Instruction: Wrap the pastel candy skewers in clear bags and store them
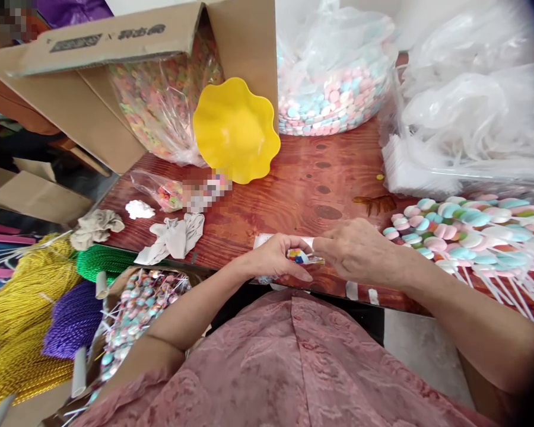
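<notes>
My left hand (pixel 278 255) is closed around a small printed packet (pixel 298 256), blue, yellow and white, near the table's front edge. A clear, shiny end of the packet points right, toward my right hand (pixel 358 252). The fingers of my right hand are bent and pressed together just above that end; what they pinch, if anything, is hidden. Under my left hand lies a white strip (pixel 263 239), partly covered. To the right, many candy sticks (pixel 463 231) with pink, blue and white pieces lie in a pile.
A yellow wavy-rimmed bowl (pixel 238 130) leans by a cardboard box (pixel 115 41) holding a bag of ring candies (pixel 160 107). Behind are a bag of pastel candies (pixel 333 101) and a clear tray (pixel 480 172). Crumpled tissue (pixel 173 237) lies left; a box of candy sticks (pixel 146 302) stands below.
</notes>
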`<state>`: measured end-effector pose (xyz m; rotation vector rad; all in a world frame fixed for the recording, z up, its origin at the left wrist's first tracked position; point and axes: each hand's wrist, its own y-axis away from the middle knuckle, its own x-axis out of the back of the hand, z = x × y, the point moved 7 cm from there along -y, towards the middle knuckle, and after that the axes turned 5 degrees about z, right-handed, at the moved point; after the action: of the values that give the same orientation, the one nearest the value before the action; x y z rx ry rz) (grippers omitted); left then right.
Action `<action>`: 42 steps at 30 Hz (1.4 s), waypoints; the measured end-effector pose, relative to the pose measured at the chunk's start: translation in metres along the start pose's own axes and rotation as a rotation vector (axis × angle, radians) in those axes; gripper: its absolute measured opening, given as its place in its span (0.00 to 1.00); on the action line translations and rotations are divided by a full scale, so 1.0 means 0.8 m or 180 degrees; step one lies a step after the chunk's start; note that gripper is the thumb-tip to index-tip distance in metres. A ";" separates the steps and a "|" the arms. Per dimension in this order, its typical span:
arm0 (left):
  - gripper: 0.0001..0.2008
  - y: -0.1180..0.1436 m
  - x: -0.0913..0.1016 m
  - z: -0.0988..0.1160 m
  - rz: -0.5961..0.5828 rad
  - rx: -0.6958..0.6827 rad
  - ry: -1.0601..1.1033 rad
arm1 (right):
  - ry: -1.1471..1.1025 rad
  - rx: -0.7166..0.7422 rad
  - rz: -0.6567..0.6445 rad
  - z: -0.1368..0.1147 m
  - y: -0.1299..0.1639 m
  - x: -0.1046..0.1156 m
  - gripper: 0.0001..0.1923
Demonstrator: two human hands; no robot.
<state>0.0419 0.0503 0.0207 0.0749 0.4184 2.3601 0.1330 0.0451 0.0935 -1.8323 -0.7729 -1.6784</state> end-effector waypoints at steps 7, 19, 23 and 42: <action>0.22 -0.002 0.007 0.011 0.0383 -0.0987 -0.0592 | -0.0152 -0.0323 -0.0120 0.002 -0.009 -0.005 0.09; 0.14 0.017 0.004 0.017 0.0543 -0.1382 -0.0823 | -0.0244 -0.0423 -0.0144 0.000 -0.009 -0.020 0.09; 0.13 0.031 0.026 0.035 0.1137 -0.1689 -0.1426 | -0.0401 -0.0498 0.0125 0.013 -0.002 -0.021 0.12; 0.17 0.020 0.020 0.076 0.0407 -0.0866 -0.2444 | -0.0431 -0.0460 0.0324 -0.018 0.001 0.009 0.16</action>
<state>0.0302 0.0672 0.0826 0.8612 -0.2853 2.2725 0.1240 0.0347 0.1021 -2.0663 -0.6147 -1.5946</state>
